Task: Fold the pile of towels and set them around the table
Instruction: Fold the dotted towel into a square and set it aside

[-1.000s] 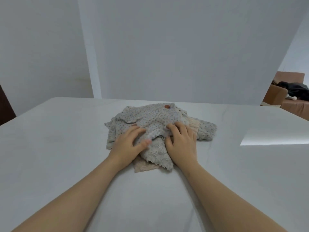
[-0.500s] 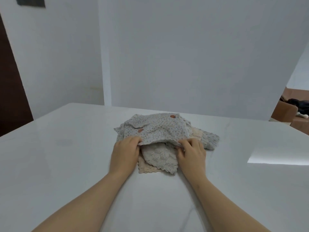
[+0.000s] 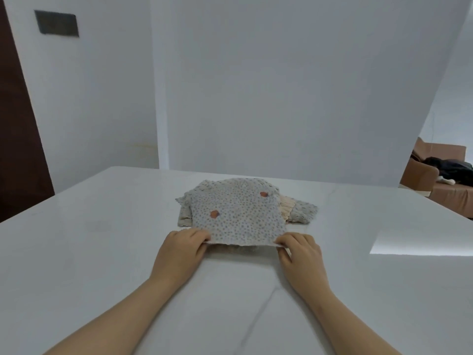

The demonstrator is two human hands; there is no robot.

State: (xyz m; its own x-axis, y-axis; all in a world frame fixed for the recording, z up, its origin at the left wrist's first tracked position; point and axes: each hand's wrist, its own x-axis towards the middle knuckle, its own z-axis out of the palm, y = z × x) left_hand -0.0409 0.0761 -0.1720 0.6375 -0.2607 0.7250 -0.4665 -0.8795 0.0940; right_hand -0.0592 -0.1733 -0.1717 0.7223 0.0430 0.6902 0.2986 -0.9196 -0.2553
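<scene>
A pile of small towels [image 3: 299,212] lies in the middle of the white table [image 3: 102,252]. On top is a pale towel with blue dots and two orange spots [image 3: 238,216], stretched toward me and raised off the pile at its near edge. My left hand [image 3: 180,248] pinches its near left corner. My right hand [image 3: 299,251] pinches its near right corner. The towels underneath are mostly hidden; a cream one and a grey scalloped one stick out at the right.
A white wall stands right behind the table's far edge. A dark door [image 3: 15,139] is at the left. At the far right is a brown sofa [image 3: 445,180] with dark clothes on it. A bright patch of light falls on the table's right side.
Both hands took the dotted top towel by its near edge, drew it toward me and spread it flat over the pile. The camera tilted up.
</scene>
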